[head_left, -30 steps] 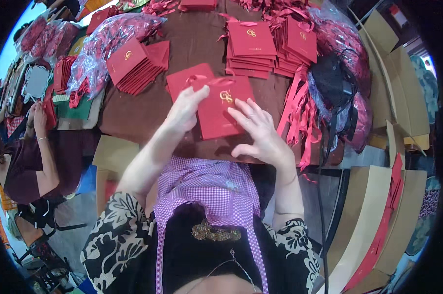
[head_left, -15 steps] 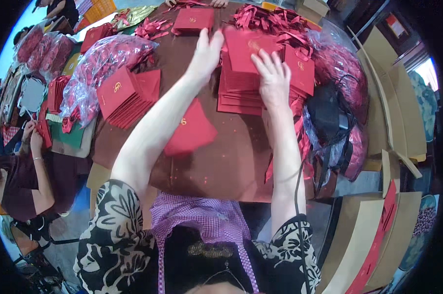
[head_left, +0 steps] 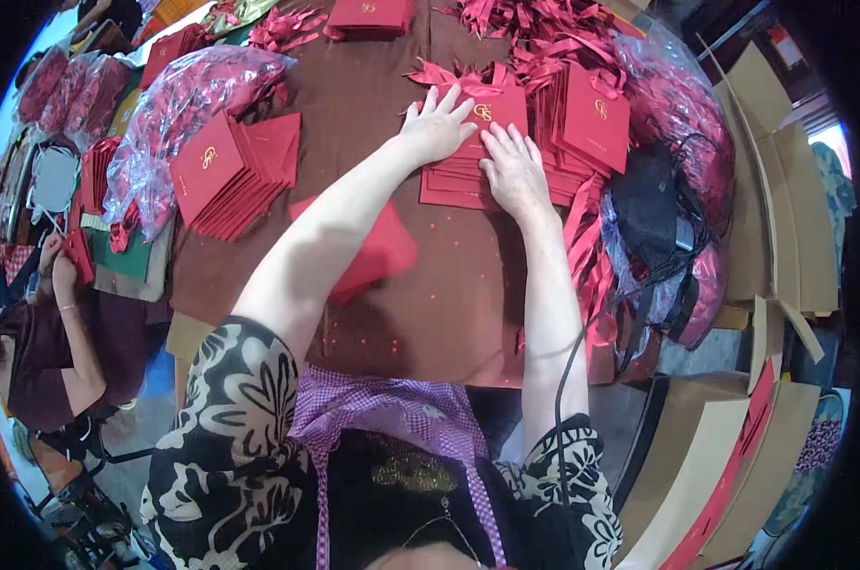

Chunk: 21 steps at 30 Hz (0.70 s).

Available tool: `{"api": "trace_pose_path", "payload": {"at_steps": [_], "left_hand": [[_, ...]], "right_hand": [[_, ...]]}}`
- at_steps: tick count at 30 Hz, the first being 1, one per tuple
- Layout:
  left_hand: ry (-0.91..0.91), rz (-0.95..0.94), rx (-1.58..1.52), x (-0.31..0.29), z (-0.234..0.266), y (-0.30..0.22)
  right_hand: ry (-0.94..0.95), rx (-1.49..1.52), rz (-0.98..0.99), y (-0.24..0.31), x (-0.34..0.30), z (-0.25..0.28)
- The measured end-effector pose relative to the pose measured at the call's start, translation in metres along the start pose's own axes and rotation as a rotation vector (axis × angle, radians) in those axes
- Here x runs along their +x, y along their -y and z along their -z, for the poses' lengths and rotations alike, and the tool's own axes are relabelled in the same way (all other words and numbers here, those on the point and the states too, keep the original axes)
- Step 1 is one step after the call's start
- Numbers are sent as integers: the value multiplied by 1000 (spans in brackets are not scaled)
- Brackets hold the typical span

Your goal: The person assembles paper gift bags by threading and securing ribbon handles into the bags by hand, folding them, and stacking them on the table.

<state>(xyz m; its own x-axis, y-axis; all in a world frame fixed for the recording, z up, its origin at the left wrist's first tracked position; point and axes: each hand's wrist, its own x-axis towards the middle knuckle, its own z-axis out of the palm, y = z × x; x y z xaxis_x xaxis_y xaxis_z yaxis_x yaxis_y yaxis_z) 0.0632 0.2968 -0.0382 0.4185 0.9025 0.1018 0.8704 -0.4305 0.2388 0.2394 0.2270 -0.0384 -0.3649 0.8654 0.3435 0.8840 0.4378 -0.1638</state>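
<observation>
A stack of flat red paper bags (head_left: 456,188) with ribbon handles and gold print lies in front of me at the far middle of the table. My left hand (head_left: 436,127) rests on the left side of its top bag, fingers spread. On the right side of that same bag lies my right hand (head_left: 517,174), fingers stretched out and holding nothing. Beneath my left forearm a loose red bag (head_left: 382,252) is partly hidden. Just right of the stack stands another bunch of red bags (head_left: 596,119), ribbons trailing down.
A fanned pile of red bags (head_left: 221,180) lies at left, beside a clear plastic sack (head_left: 197,95). More red bags (head_left: 368,17) sit at the far edge. At right are a black bag (head_left: 644,204) with cords and open cardboard boxes (head_left: 791,199). A co-worker's hand (head_left: 64,271) holds something red.
My left hand has come down from above the stack onto its top bag. My right hand has shifted slightly nearer. The top bag now lies flatter, its ribbon handles showing at the far end.
</observation>
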Motion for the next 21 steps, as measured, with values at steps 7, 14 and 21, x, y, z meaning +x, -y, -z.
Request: {"api": "trace_pose_path", "payload": {"at_steps": [7, 14, 21], "left_hand": [[-393, -12, -298, -8, 44, 25], [-186, 143, -357, -149, 74, 93], [-149, 159, -37, -203, 43, 74]], "right_hand": [[-303, 163, -14, 43, -45, 48], [-151, 96, -110, 72, -190, 86], [-19, -28, -181, 73, -257, 78]]}}
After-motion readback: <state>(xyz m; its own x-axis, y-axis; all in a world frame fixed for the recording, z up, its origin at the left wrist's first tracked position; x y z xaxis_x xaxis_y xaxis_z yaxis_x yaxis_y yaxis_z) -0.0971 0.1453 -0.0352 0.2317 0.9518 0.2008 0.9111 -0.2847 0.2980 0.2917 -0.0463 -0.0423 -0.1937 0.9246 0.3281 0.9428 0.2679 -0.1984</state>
